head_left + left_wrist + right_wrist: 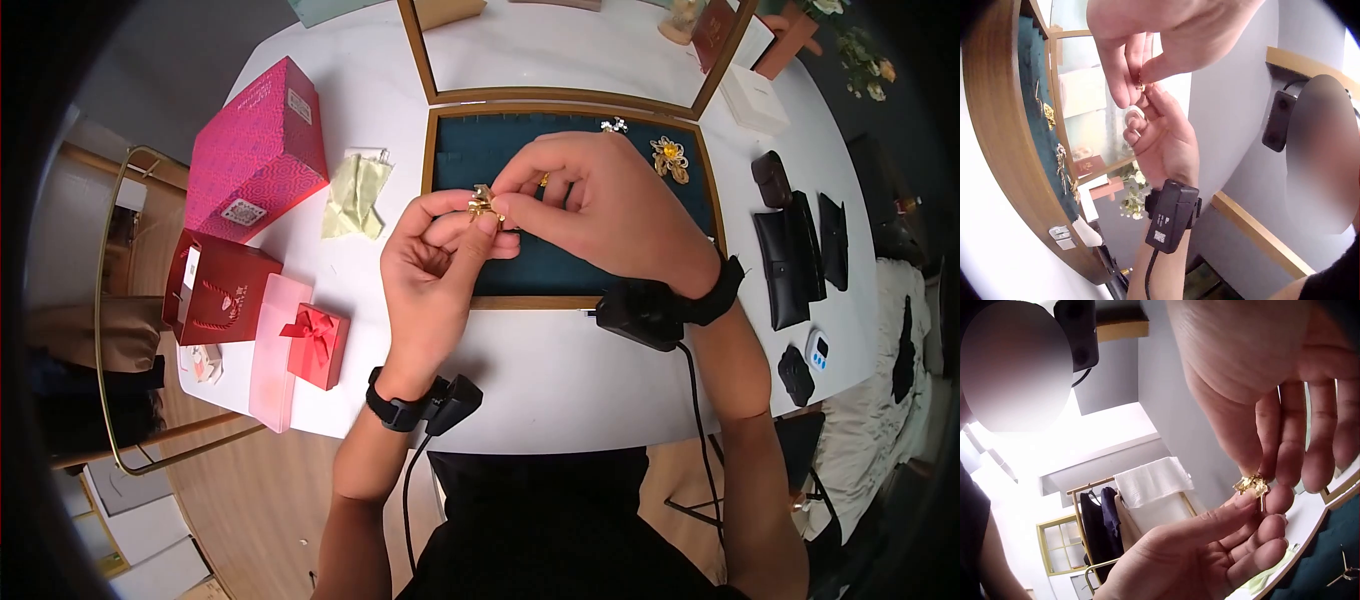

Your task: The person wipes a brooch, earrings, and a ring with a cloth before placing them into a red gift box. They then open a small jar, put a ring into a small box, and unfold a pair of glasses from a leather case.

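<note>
Both hands meet over a wooden display case with a dark teal lining. My left hand pinches a small, shiny gold piece of jewellery between thumb and forefinger. Thumb and forefinger of my right hand pinch the same piece from above, its other fingers loosely bent. In the right wrist view, the gold piece shows a branching shape with a thin prong pointing down. Inside the case lie a flower-shaped gold brooch and a silvery ornament, partly behind the right hand.
The case's glass lid stands raised at the back. To the left are a pink box, a crumpled pale green cloth, a red bag and a red gift box. Black pouches lie at the right.
</note>
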The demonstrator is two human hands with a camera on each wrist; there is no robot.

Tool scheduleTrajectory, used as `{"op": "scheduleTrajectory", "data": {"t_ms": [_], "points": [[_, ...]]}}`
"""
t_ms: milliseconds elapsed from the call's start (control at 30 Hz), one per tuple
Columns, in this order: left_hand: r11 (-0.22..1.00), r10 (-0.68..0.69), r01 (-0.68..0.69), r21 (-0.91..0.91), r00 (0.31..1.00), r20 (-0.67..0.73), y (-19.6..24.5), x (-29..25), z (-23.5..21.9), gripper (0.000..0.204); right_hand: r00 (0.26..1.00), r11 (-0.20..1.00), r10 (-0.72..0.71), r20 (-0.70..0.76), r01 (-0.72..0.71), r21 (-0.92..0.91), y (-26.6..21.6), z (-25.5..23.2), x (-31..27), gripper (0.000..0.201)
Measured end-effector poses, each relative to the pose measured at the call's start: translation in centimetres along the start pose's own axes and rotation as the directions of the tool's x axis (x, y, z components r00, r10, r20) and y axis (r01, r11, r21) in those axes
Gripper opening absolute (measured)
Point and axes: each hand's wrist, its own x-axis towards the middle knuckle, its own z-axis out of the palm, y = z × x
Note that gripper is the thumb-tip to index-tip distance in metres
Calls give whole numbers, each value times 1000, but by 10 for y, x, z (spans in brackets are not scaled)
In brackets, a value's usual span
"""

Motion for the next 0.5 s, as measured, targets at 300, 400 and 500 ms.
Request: {"op": "scheduleTrajectory", "data": {"t_ms": [300, 400, 500], "points": [[997, 46, -46, 63, 999, -3, 6, -2, 3, 18, 998, 999, 27, 62, -30, 38, -7, -2, 0, 24], [993, 75, -73, 97, 997, -10, 7, -4, 6, 19, 992, 987, 74, 103, -88, 136, -8, -3, -1, 23], [991, 86, -83, 107, 996, -25, 9, -5, 9, 20, 990, 977, 73, 125, -96, 193, -1, -3, 0, 23]]}}
